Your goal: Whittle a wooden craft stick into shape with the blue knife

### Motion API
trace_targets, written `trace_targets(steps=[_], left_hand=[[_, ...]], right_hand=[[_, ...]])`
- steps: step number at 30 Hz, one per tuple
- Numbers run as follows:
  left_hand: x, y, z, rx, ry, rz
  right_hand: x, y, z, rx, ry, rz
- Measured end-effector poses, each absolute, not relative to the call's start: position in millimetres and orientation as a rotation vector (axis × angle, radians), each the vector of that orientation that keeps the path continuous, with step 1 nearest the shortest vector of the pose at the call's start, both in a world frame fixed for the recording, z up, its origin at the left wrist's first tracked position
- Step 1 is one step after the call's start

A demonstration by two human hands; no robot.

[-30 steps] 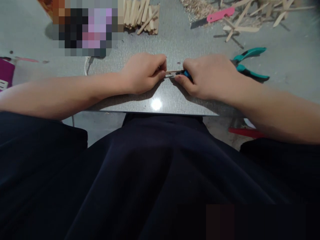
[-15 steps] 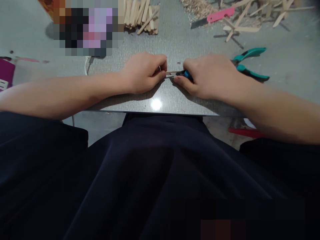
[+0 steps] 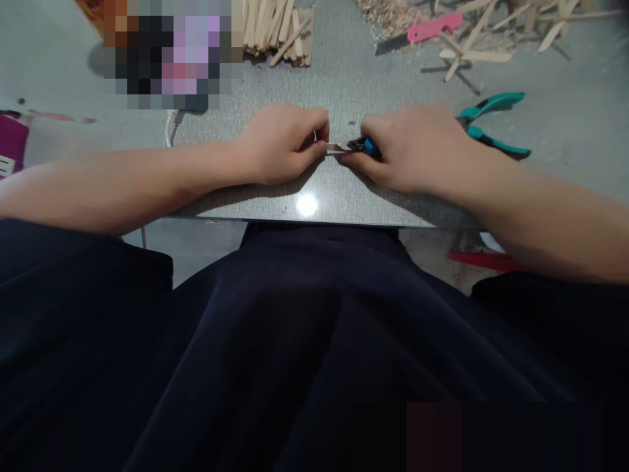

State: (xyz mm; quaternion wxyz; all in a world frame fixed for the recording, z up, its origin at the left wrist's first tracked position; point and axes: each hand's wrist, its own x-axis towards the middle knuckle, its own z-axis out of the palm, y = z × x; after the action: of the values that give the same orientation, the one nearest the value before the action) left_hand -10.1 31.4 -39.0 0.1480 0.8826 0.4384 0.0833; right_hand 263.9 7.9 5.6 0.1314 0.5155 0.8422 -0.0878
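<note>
Near the front edge of the table, my left hand (image 3: 285, 145) pinches a short wooden craft stick (image 3: 335, 147) between thumb and fingers. My right hand (image 3: 415, 149) is closed around a blue and black utility knife (image 3: 372, 147), whose front end points left toward the stick. The knife's tip meets or overlaps the stick's right end, close to my right thumb; whether the blade is in the wood I cannot tell. Most of the knife's handle is hidden in my palm.
Green-handled pliers (image 3: 496, 124) lie beyond my right wrist. Behind are a pink-handled knife (image 3: 435, 28), wood shavings (image 3: 388, 19), joined sticks (image 3: 462, 56) and a pile of craft sticks (image 3: 275, 33). A white cable (image 3: 170, 128) and a purple item (image 3: 12, 144) are on the left.
The knife's front end has shifted slightly at the stick's right end, and its pale blade shows less than before. The stick appears turned a little. Both hands stay nearly in place.
</note>
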Motion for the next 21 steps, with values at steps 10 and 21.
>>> trace_targets(steps=[10,21], left_hand=[[-12.8,34.9,-45.1,2.577,1.191,0.3],[-16.0,37.0,-48.4,2.556,1.166,0.323]], right_hand=[[263.5,7.5,7.5,1.463,2.427,-0.186],[262.9,8.4,6.9,1.466,2.418,-0.16]])
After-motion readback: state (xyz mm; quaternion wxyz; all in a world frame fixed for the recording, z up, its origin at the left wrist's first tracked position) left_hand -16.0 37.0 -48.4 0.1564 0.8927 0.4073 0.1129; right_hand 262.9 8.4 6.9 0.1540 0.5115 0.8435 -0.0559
